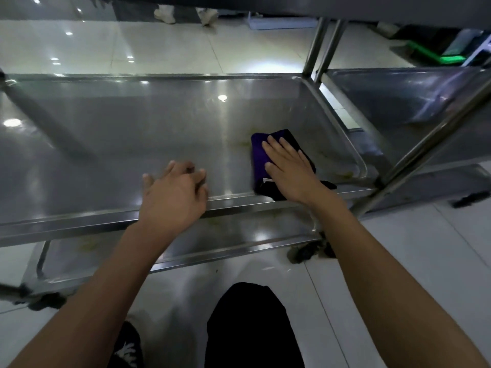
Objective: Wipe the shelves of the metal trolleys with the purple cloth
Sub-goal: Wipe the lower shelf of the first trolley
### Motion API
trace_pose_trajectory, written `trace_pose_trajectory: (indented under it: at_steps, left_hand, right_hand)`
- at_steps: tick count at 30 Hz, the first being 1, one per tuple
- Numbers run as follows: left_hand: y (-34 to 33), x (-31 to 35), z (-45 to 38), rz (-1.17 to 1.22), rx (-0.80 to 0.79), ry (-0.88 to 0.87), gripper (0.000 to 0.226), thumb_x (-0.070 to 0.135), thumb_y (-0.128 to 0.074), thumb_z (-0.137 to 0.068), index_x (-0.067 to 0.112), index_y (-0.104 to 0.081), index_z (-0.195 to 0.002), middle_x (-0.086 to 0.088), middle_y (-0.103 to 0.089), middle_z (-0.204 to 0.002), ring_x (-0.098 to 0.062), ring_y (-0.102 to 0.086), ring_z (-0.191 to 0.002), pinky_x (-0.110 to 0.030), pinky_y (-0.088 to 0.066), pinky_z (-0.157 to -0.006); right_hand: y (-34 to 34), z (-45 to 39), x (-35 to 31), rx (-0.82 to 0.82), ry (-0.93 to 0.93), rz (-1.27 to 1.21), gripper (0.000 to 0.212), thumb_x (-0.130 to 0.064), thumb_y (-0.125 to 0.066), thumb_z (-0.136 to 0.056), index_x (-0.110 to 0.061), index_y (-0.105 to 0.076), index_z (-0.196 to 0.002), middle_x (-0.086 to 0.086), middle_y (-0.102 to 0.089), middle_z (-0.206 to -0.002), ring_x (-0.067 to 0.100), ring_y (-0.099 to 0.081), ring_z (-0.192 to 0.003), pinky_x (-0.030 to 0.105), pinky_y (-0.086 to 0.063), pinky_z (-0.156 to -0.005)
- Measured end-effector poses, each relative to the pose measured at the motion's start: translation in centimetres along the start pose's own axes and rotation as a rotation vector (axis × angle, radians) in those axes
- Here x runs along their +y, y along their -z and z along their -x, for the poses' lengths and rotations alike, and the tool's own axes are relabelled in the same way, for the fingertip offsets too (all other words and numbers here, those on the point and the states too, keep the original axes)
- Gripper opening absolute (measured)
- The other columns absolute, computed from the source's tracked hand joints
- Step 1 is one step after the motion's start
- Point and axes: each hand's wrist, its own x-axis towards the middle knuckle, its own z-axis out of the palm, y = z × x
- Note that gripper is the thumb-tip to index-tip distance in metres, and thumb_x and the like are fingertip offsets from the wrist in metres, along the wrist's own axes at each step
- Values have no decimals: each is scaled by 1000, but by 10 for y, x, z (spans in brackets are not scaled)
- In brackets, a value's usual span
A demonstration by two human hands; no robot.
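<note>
- Dark-trousered knee (pixel 252 328) sits closest to the lens at bottom centre, with a black shoe (pixel 127 346) bearing a white print just left of it on the pale tiled floor (pixel 425 261)
- Left hand (pixel 172 195) hangs over the near rim of the trolley's middle shelf (pixel 106 144), palm down, fingers loosely curled and gripping nothing; whether its fingertips touch the steel cannot be told, as the hand is blurred
- Beyond those fingertips the steel shelf runs back, bare and glossy, dotted with reflections of ceiling lights
- Under the left wrist the bottom shelf (pixel 212 235) shows below the middle one, with faint yellowish smears on it
- Right hand (pixel 289 171) lies flat, fingers straight and slightly spread, pressing on the folded purple cloth (pixel 259 158), not clutching it
- That cloth rests on the middle shelf near its right end, its far edge showing past the fingertips, its left side showing beside the thumb, and a dark corner of it reaching the near rim by the wrist
- Yellow-green stains (pixel 348 174) mark the steel beside the fingers, towards the right rim
- Right of the hand stand the upright posts (pixel 316 46), and past them a second trolley's shelf (pixel 398 96)
</note>
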Motion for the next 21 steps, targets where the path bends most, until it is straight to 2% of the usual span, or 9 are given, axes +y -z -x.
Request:
trace_pose_trajectory:
  at_steps: [5, 10, 16, 21]
  left_hand:
    - [2, 3, 1, -23, 11, 13, 26, 36, -55, -94, 28, -67, -115, 0, -55, -134, -33, -60, -113, -63, -43, -95]
    - [0, 2, 4, -24, 15, -4, 30, 38, -54, -95, 27, -66, -121, 0, -54, -135, -32, -56, -122, -67, -42, -95]
    - [-2, -3, 7, -38, 20, -36, 34, 37, -53, -98, 28, -62, -129, -1, -50, -141, -32, -48, -134, -64, -38, -100]
    - [4, -5, 9, -33, 38, -59, 32, 37, -53, -97, 29, -64, -125, 1, -54, -138, -29, -50, -131, -59, -40, -97]
  right_hand:
    - [27, 21, 73, 28, -207, 84, 55, -32, -26, -108, -23, -11, -161, -8, -1, -169, 14, 4, -154, 51, -6, -122]
    - [39, 37, 114, 13, -349, 159, 56, -33, -25, -107, -24, -11, -161, -9, 4, -169, 13, 9, -154, 49, -4, -123]
    - [34, 31, 103, -26, -363, 136, 61, -42, -18, -103, -32, 4, -159, -15, 11, -167, 14, 15, -153, 54, 2, -121]
    - [13, 2, 42, -50, -232, 66, 70, -54, -12, -94, -35, 2, -159, -19, 12, -166, 12, 16, -152, 53, 6, -120]
